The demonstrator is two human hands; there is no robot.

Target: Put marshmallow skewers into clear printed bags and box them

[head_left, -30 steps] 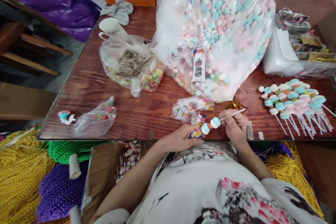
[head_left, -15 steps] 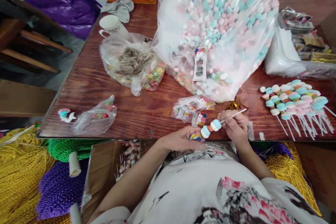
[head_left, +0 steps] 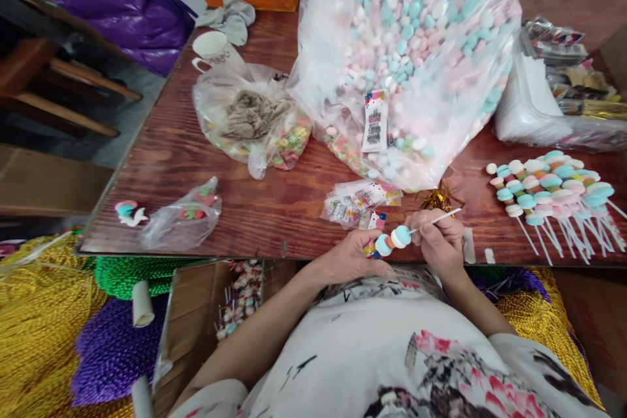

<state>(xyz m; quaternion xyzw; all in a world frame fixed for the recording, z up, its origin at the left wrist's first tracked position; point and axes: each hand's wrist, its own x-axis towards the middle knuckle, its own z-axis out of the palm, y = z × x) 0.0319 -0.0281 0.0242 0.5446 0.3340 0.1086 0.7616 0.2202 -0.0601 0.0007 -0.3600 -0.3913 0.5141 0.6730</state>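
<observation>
Close to the table's front edge, both hands work on one marshmallow skewer (head_left: 392, 240) with blue-and-white marshmallows threaded on a white stick. My right hand (head_left: 438, 238) pinches the stick, whose bare end points up to the right. Closed round the skewer's other end is my left hand (head_left: 356, 258); a colourful printed wrapper (head_left: 370, 248) shows at its fingers. How far the wrapper covers the skewer is hidden. Just beyond the hands lie several flat printed wrappers (head_left: 360, 199) and a bunch of gold twist ties (head_left: 435, 199).
Finished-looking skewers (head_left: 553, 189) lie in a pile at the right. A big bag of marshmallows (head_left: 406, 32) fills the back middle, beside a clear plastic bin (head_left: 543, 124). Leftward are a gummy bag (head_left: 289, 144), a mug (head_left: 215, 49), a small bag (head_left: 196, 212) and an orange box (head_left: 279, 0).
My left hand has shifted slightly right along the skewer, so less of the wrapper end shows. My right hand stays on the stick. The whole view has moved a little.
</observation>
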